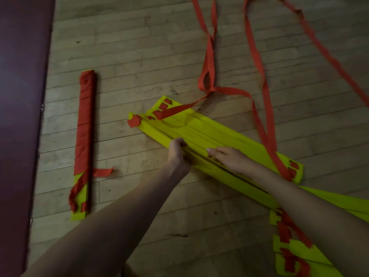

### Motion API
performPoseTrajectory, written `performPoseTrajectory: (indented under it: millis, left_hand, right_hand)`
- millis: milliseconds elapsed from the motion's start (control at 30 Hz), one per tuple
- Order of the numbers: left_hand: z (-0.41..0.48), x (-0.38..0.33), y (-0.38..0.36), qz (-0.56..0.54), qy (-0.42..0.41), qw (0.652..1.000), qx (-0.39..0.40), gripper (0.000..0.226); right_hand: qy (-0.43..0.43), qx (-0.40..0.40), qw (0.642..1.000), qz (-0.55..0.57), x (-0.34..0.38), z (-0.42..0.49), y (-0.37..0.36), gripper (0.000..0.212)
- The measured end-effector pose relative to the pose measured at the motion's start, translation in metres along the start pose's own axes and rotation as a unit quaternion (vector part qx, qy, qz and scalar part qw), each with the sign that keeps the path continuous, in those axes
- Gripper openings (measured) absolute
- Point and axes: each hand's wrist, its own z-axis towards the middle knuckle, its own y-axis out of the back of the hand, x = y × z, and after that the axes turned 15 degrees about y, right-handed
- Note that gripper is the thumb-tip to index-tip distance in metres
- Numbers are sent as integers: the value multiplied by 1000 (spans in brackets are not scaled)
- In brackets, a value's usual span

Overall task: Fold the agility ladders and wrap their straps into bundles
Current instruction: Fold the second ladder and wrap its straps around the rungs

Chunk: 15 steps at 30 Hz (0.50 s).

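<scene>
**A:** Take the wrapped bundle [83, 136] as your marker; it lies finished on the wooden floor [139, 47], just beside the dark mat [22, 96]. The yellow rungs [199, 128] you are gathering lie well to the right of it, fanned in a loose slanted stack. Your left hand [176, 154] curls its fingers over the near edge of the stack, pinching a few rungs together. Your right hand [229, 158] lies flatter on top, fingers close together and pressing down.

**B:** How will they handle?

**A:** My guess is that the rungs are thin, light and fairly stiff, smooth enough to slide over each other. Grip mid-length, where you are now, and squeeze from both long edges so the stack squares up. The orange straps [257, 66] look soft and limp; they will drag and twist, not push.

**B:** Is there room to work?

**A:** There is bare floor between the bundle and the stack, so you could turn the rungs that way. Beyond the stack, away from the bundle, the straps trail in long loops, and one crosses the stack's far end. More rungs [295, 248] lie nearer you on that side, overlapping. Watch that the loops do not snag on the rung ends.
</scene>
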Motion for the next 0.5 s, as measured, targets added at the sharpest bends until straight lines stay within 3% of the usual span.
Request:
performPoseTrajectory:
  millis: [100,233,367,500]
  left_hand:
    - [1,-2,0,35,-15,998,51,22]
    - [8,-1,-1,45,-20,998,-46,13]
    - [9,2,5,39,-2,998,-49,20]
    - [11,5,14,25,-12,998,-57,24]
  right_hand:
    - [19,12,1000,-4,3,0,-2,34]
    - [36,22,999,-9,6,1,-5,32]
    - [32,7,998,-46,2,0,-8,24]
    - [1,-20,995,-94,-5,-1,-10,35]
